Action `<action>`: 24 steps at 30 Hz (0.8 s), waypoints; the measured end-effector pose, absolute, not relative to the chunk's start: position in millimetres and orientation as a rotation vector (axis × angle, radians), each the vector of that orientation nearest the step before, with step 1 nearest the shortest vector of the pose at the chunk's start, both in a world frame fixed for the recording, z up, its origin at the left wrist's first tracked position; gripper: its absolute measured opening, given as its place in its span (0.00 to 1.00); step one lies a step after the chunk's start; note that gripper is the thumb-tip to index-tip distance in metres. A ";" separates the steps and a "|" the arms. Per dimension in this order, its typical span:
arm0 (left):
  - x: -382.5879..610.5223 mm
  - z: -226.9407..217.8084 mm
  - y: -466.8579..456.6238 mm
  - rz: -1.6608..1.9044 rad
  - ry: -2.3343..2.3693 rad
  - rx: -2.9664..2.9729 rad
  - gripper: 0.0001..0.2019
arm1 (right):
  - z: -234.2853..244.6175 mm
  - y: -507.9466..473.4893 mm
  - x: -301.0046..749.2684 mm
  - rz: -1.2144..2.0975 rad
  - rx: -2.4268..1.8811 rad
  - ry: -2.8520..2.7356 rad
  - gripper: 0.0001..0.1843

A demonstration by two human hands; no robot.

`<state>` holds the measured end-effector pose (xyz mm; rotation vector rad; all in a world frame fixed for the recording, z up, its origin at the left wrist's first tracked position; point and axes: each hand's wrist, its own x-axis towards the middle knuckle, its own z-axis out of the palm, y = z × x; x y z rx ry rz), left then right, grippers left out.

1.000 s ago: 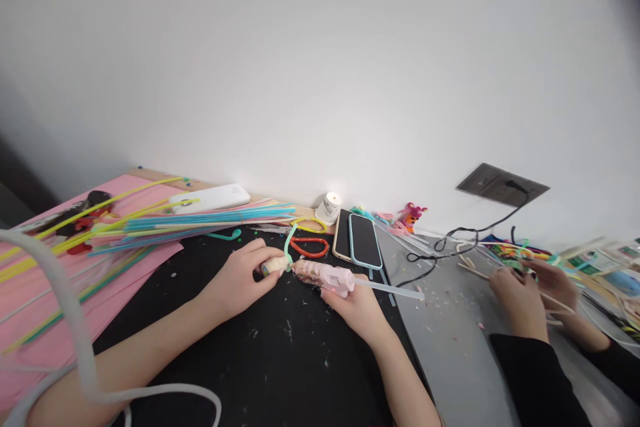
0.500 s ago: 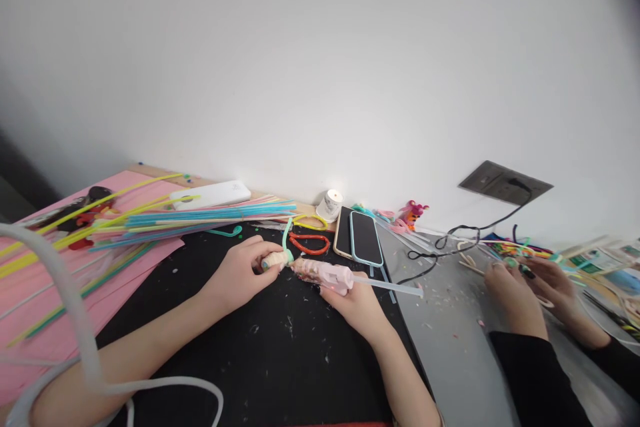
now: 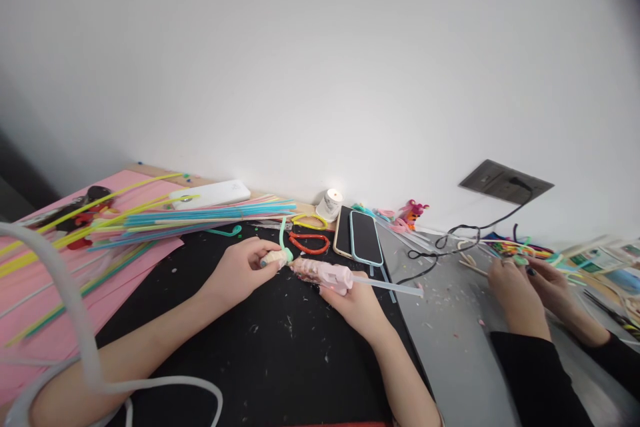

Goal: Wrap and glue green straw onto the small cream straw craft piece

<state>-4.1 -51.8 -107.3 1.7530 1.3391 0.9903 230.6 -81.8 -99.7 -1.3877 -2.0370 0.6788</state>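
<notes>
My left hand [image 3: 239, 272] pinches a small cream-coloured craft piece [image 3: 274, 257] with a mint-green pipe cleaner [image 3: 283, 235] curling up from it. My right hand [image 3: 356, 304] grips a pink hot glue gun [image 3: 325, 274], whose nozzle touches that piece. A clear glue stick [image 3: 395, 287] pokes out of the gun's back toward the right. Both hands rest on a black mat [image 3: 280, 347] speckled with scraps.
A bundle of coloured sticks [image 3: 190, 219] lies on pink paper [image 3: 35, 293] at left. Red and yellow loops [image 3: 310, 242], two phones [image 3: 361, 237], a white tape roll [image 3: 330, 204] and a power bank [image 3: 210, 195] sit near the wall. Another person's hands [image 3: 530, 293] work at right.
My hands and the glue gun have stayed nearly still; the green pipe cleaner tilted slightly. The other person's hands shifted a little at right.
</notes>
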 end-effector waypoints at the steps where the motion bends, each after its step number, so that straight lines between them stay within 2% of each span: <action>1: -3.6 -107.1 -51.9 0.989 1.335 1.719 0.13 | -99.9 -81.8 230.7 0.692 -1.387 -2.035 0.04; 24: -3.4 -104.5 -49.9 0.988 1.227 1.454 0.13 | -101.5 -79.8 230.5 0.697 -1.396 -2.051 0.04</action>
